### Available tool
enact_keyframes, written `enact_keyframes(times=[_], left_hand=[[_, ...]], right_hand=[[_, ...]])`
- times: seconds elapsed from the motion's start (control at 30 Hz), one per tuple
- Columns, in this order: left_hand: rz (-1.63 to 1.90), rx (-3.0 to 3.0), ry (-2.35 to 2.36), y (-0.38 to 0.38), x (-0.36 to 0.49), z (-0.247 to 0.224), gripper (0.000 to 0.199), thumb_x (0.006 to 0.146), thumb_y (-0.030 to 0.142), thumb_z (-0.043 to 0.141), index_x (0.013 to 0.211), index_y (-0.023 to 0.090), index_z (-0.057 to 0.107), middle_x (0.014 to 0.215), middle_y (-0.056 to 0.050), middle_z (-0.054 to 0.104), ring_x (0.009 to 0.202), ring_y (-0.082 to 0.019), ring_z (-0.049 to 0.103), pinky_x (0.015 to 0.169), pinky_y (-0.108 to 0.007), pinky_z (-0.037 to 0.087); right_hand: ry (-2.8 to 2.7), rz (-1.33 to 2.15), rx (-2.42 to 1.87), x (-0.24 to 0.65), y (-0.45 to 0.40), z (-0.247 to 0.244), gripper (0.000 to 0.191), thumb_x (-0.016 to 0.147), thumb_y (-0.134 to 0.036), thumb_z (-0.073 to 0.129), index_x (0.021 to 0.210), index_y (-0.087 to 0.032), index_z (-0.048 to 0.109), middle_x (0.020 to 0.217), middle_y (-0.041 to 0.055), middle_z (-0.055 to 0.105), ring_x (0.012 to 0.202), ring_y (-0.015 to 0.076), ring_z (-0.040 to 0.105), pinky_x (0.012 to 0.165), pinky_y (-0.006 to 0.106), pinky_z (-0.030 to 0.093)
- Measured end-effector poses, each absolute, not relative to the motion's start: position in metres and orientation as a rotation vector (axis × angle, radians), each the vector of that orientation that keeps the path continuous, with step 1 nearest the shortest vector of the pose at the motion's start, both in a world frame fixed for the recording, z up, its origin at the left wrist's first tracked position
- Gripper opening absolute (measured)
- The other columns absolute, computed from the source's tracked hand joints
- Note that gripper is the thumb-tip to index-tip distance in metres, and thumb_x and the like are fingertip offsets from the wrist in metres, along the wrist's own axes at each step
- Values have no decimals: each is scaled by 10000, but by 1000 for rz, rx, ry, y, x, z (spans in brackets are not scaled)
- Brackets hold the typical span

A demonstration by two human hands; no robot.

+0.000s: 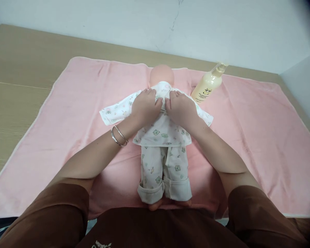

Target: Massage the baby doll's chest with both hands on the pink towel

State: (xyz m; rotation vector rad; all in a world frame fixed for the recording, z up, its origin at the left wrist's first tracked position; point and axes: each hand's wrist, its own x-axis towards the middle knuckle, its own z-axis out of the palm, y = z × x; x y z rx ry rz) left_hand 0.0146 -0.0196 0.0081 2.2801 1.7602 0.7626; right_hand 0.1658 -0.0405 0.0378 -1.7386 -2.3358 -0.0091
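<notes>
A baby doll (162, 74) lies stretched out in front of me, its bald head away from me and no face showing. It wears a white patterned shirt (167, 132) and matching trousers (151, 167) with rolled-up cuffs. My left hand (146, 106) rests on the upper left of the shirt, thumb apart from the fingers. On the upper right, my right hand (182, 107) lies in mirrored fashion, its thumb close to the left one. Both hands press on the cloth without gripping it. The shirt's sleeves spread out to either side.
A pink blanket (253, 137) is spread under the doll on a wooden table (28, 58). To the right of the doll's head, a pale yellow pump bottle (208, 84) lies tilted on the blanket. Behind the table rises a white wall (119, 24) with a crack.
</notes>
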Motion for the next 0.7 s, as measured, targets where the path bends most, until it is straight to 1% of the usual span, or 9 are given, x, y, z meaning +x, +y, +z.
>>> enact_keyframes(times=[0.07,0.13,0.17,0.3,0.37,0.47,0.53,0.63,0.7], left_hand=[[736,2235,1774,-11,12,9,244,984,307,432,1038,204,646,1104,-165,730,1157,-353,662,1081,-530,532],[775,2223,1793,-8,12,6,225,974,288,439,1044,199,634,1100,-162,716,1161,-350,649,1095,-526,514],[802,2223,1802,-7,12,4,224,973,279,440,1052,196,632,1102,-160,712,1160,-346,646,1100,-522,506],[852,2229,1800,-9,14,-3,267,997,316,430,1088,190,647,1117,-155,719,1137,-330,648,1093,-499,508],[860,2235,1804,-9,14,-6,312,1012,355,433,1137,173,654,1155,-163,722,1160,-333,647,1107,-499,500],[873,2227,1815,-7,13,-8,355,1029,391,442,1193,156,651,1206,-170,720,1210,-335,640,1137,-501,482],[877,2238,1813,-8,13,-7,363,1040,394,433,1210,151,643,1232,-177,715,1244,-342,630,1153,-507,469],[833,2316,1792,-15,15,-3,353,1053,355,393,1189,137,635,1221,-205,706,1246,-365,633,1145,-529,461],[832,2389,1756,-20,17,-1,334,1052,313,369,1158,141,636,1190,-209,706,1218,-368,646,1118,-531,471]], right_hand=[[-2367,-45,-1751,161,-54,43,470,1068,-266,301,1289,-13,630,1288,272,717,1274,389,638,1089,503,497],[-2397,-59,-1758,159,-61,46,466,1061,-240,309,1301,2,626,1289,279,716,1269,387,645,1080,491,502],[-2405,-53,-1761,159,-61,46,456,1061,-241,314,1283,-9,638,1267,272,723,1244,383,658,1056,484,513],[-2342,31,-1776,168,-41,42,384,1068,-315,351,1120,-134,685,1144,187,757,1088,349,710,898,451,557],[-2302,79,-1773,174,-27,39,368,1065,-353,366,1085,-165,683,1138,164,761,1064,342,713,871,450,561],[-2281,114,-1754,178,-16,34,380,1057,-383,378,1112,-155,677,1183,176,755,1107,358,702,898,471,564],[-2276,116,-1739,179,-15,32,396,1053,-370,369,1152,-135,672,1227,189,744,1156,369,687,940,488,559],[-2279,136,-1710,180,-14,31,413,1045,-352,364,1204,-116,664,1264,198,730,1200,377,670,996,501,547],[-2287,180,-1692,182,-12,31,428,1045,-365,370,1229,-109,660,1274,201,729,1197,381,670,1009,509,547]])
